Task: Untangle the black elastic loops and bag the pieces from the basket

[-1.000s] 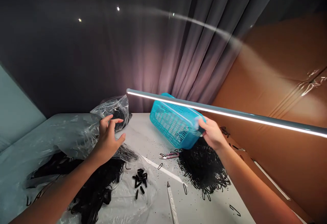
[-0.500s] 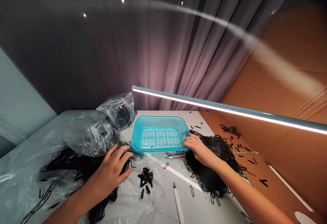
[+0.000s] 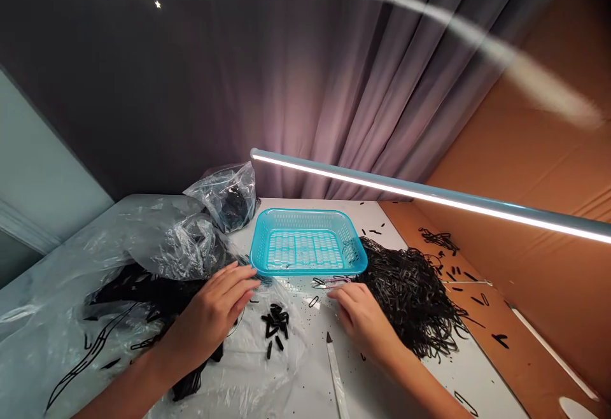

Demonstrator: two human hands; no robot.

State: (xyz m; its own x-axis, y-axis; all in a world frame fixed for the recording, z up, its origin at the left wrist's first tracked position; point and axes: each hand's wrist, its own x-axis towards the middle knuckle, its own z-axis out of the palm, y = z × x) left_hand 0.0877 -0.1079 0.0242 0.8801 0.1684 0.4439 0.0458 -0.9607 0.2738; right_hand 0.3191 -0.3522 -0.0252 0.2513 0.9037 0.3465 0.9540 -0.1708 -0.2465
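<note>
White table (image 3: 311, 325) is standing before a grey curtain (image 3: 334, 88), teal basket (image 3: 310, 270) sitting at twelve o'clock. Left hand (image 3: 217, 314) is resting, fingers loosely spread, on the clear plastic sheet (image 3: 157, 241), gripping nothing; right hand (image 3: 363, 318) is lying flat, fingers slightly apart, with the black loop pile (image 3: 415, 291) at its three o'clock

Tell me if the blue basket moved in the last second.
Yes: the blue basket came down from above the black pile to lie flat on the table beside it.
</note>
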